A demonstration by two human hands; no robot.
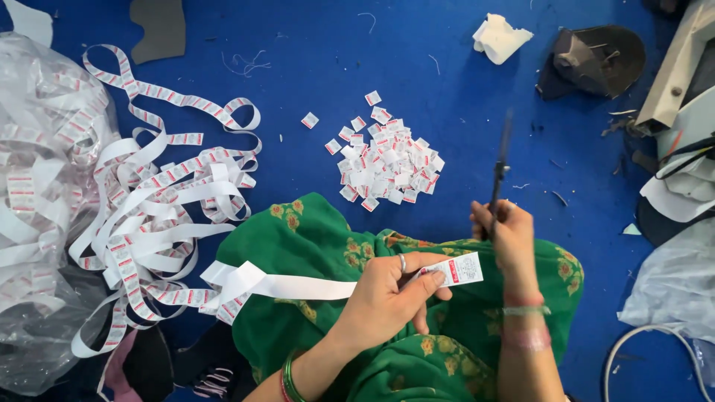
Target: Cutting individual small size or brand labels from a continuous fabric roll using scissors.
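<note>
Pinching the label tape [313, 286] near its printed end, the left hand [387, 298] holds it over the green lap; the right hand [510, 238], at 3 o'clock, is clenched on one pair of scissors [499, 175]. A crooked snip could spoil a label or nick a fingertip. One heap of cut labels [389, 162] lies at 12 o'clock, too many to count.
</note>
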